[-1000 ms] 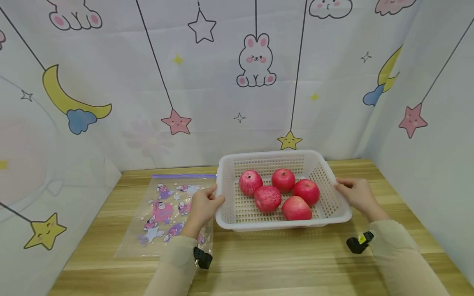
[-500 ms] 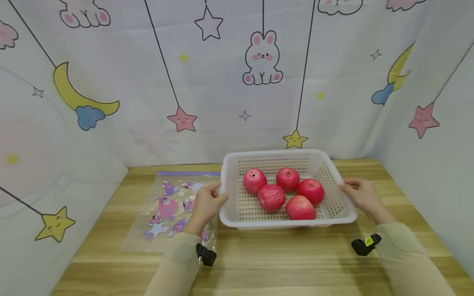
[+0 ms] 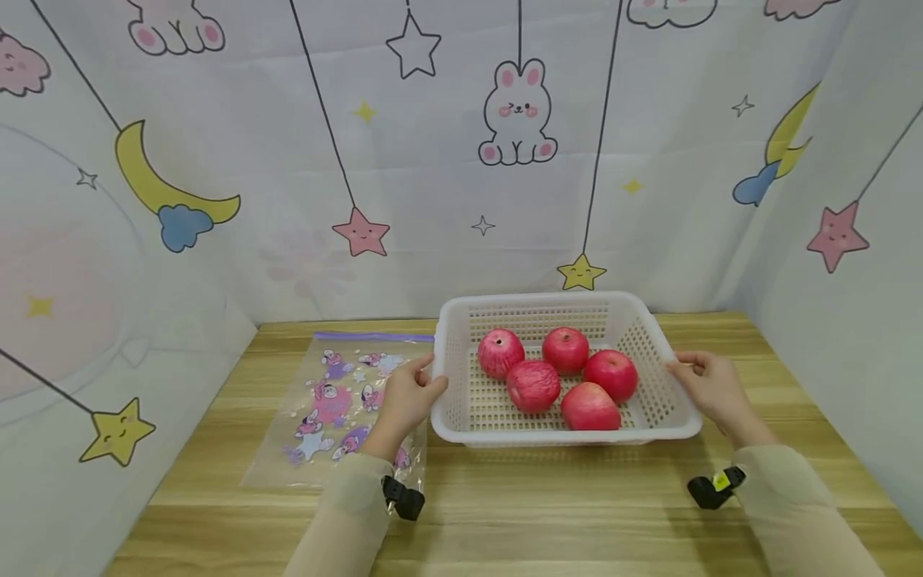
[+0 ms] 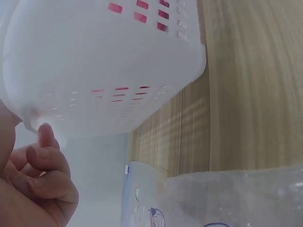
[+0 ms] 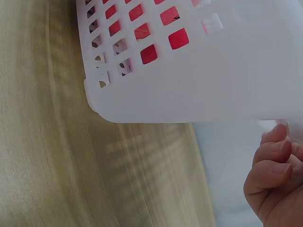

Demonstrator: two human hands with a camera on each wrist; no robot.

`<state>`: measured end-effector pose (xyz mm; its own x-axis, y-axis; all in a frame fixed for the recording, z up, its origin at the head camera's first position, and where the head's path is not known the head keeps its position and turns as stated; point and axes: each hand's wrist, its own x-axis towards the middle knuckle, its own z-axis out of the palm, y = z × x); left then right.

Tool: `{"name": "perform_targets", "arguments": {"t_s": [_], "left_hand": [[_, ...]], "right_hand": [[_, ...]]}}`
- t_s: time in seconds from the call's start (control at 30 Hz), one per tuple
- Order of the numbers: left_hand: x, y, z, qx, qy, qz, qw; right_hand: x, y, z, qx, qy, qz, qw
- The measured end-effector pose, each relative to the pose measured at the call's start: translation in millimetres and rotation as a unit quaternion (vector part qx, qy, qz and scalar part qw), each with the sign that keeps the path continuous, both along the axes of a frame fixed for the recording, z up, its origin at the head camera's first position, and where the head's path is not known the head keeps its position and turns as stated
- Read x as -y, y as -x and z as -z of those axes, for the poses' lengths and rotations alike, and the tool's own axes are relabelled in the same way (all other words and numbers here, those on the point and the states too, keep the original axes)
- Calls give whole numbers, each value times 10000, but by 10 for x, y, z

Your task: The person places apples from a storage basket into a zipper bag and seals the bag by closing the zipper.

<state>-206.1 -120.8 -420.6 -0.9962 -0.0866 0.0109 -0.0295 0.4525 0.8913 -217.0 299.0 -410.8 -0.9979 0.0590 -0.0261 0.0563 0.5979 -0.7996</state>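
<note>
A white plastic basket (image 3: 570,438) with slotted walls stands on the wooden table, holding several red apples (image 3: 534,386). My left hand (image 3: 405,405) grips the basket's left rim between thumb and curled fingers. On the opposite side, my right hand (image 3: 714,393) pinches the right rim. Seen from the left wrist, the curled fingers (image 4: 49,175) lie under the rim, while the thumb is partly cut off by the frame. The right wrist view shows the other hand's fingers (image 5: 272,165) bent beneath the rim, and red apple skin through the holes.
A clear zip bag (image 3: 288,417) with a purple seal and cartoon prints lies flat left of the basket, partly under the left forearm. The wooden table (image 3: 548,513) meets a white printed curtain (image 3: 425,184) behind the basket and at both sides.
The head view has turned slightly left, so the whole scene sits farther right. Both hands keep their hold on the basket, and the basket and apples show no clear movement on the table.
</note>
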Motion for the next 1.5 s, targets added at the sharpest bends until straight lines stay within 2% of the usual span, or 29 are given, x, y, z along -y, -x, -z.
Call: {"name": "perform_targets", "arguments": {"t_s": [0.2, 0.43, 0.57, 0.67, 0.9, 1.0, 1.13, 1.23, 1.5], "left_hand": [[33, 2, 39, 36, 29, 8, 10000], [99, 36, 80, 12, 729, -689, 9950], [137, 47, 71, 134, 999, -949, 9904], [174, 56, 83, 331, 1315, -1110, 9845], [288, 80, 185, 1108, 2059, -1466, 9611], [335, 80, 251, 1473, 2174, -1451, 9539], [393, 69, 327, 1821, 2035, -1390, 9519], [432, 58, 371, 1973, 2003, -1324, 9505], [518, 33, 446, 2264, 2299, -1023, 9410]], "right_hand": [[2, -26, 10, 17, 0, 85, 10000], [-4, -42, 18, -84, -13, 114, 9999], [-13, -40, 32, -193, -35, 124, 9997], [-20, -32, 46, -236, -44, 139, 9996], [-10, -16, 70, -90, 42, 191, 9998], [-5, -13, 70, -64, 30, 212, 9998], [0, -9, 70, -78, 11, 226, 9997], [5, -3, 74, -86, 18, 212, 9997], [10, 2, 76, -21, 73, 200, 9998]]}}
